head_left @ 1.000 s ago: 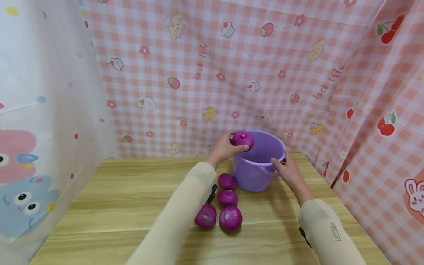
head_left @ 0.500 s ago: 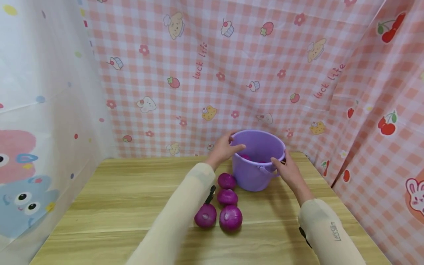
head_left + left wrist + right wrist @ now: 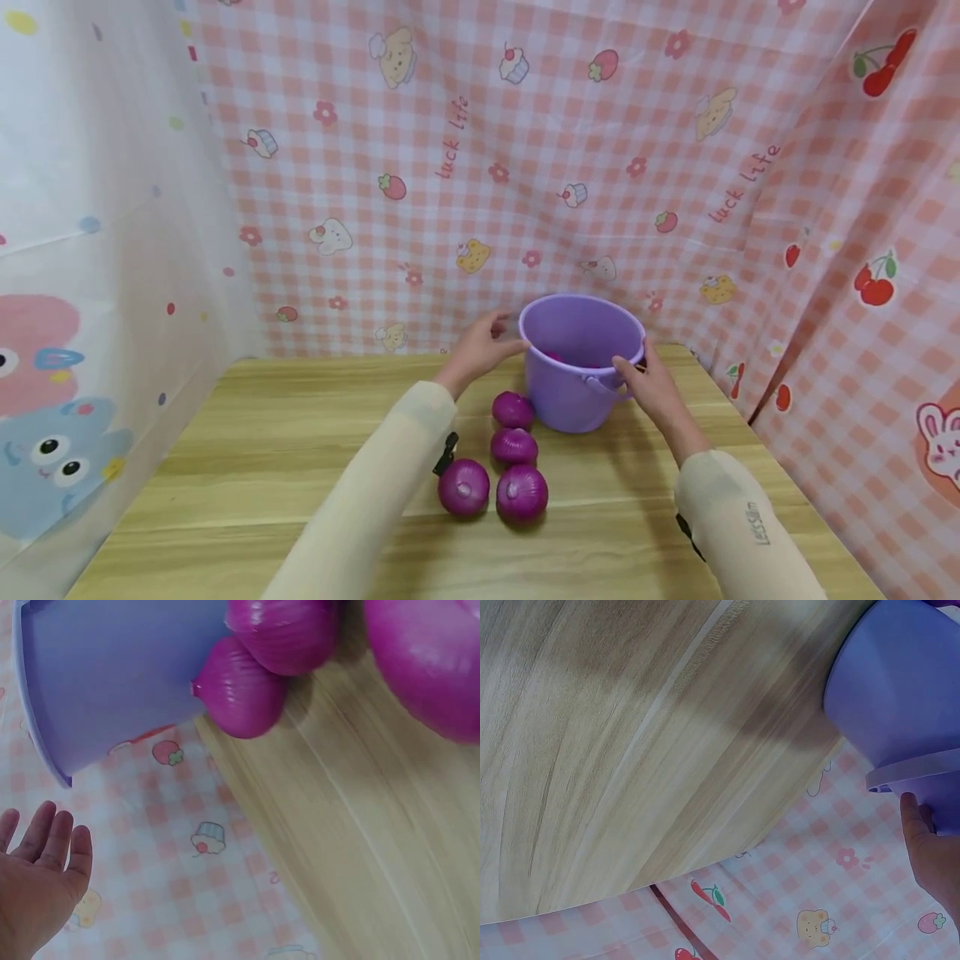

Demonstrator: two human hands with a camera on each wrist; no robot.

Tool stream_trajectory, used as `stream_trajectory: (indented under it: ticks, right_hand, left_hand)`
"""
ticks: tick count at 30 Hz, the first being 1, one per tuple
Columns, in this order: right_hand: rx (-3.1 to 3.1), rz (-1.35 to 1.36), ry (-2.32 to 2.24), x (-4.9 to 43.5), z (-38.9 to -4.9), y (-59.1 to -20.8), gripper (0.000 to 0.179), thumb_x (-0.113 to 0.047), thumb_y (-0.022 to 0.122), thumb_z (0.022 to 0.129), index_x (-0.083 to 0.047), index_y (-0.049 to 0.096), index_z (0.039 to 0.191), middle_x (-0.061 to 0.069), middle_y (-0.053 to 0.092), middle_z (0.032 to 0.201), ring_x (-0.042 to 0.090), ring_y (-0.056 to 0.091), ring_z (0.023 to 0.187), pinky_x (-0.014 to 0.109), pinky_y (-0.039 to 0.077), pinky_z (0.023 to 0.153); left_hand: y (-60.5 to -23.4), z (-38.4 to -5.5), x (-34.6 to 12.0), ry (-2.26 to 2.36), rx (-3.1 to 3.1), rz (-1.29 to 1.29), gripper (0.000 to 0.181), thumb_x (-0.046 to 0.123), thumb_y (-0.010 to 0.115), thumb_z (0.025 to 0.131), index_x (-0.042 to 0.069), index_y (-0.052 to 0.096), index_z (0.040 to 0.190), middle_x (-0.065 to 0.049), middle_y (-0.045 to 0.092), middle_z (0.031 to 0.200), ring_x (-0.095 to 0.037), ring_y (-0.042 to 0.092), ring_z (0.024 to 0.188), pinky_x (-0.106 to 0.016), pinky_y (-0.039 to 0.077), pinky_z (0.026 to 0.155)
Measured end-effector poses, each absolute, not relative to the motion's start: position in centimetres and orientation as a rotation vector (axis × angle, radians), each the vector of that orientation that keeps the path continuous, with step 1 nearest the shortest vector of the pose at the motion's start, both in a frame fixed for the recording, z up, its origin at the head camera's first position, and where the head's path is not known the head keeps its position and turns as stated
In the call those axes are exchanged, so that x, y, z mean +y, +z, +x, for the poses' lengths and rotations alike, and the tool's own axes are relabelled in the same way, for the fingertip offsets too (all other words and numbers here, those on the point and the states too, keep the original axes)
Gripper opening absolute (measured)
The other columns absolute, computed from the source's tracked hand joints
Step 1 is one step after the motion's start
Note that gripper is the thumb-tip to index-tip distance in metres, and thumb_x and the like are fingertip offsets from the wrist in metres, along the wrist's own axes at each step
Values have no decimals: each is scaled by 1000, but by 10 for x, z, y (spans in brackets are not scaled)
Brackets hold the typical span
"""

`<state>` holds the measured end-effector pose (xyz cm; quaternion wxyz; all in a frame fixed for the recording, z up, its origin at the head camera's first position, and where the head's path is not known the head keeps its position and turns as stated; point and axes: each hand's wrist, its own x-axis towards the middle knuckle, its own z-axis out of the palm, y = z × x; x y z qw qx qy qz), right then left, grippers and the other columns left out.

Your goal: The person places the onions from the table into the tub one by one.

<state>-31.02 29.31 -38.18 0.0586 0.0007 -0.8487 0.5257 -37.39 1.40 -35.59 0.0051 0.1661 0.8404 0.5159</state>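
A purple bucket (image 3: 573, 396) stands upright toward the back right of the table. My right hand (image 3: 660, 400) grips its right rim, thumb at the near side; the right wrist view shows that thumb by the bucket's handle (image 3: 922, 769). Just left of the bucket is my left hand (image 3: 480, 350), holding nothing, its fingers relaxed and apart from the rim in the left wrist view. Inside the bucket, bits of purple onion (image 3: 555, 356) show, mostly hidden by the wall. Several purple onions (image 3: 522, 493) sit on the table in front and to the left of it.
The wood-grain table (image 3: 285, 450) ends at a pink checked cloth (image 3: 420, 225) hanging behind and on the right. A white printed cloth (image 3: 112, 233) hangs on the left.
An onion that my left hand held over the bucket has been let go into it. The left hand has then drawn back leftward from the rim. My right hand stays on the bucket.
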Motion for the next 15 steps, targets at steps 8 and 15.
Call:
stream_trajectory:
  ticks: [8,15]
  right_hand:
    - [-2562,6,1626,292,-308,-382,80,-36,49,104,-9,-2,159,28,27,156,41,31,142,51,37,110]
    - [-2560,6,1617,293,-309,-382,79,-35,49,104,-9,-2,159,29,27,156,41,32,141,52,37,110]
  left_hand:
    - [-363,-367,-8,1561,2631,580,68,29,78,87,9,48,145,-16,56,140,-31,50,130,-45,44,106]
    - [-366,-364,-25,1509,2639,578,72,35,78,86,11,47,147,-17,55,140,-30,49,130,-47,44,105]
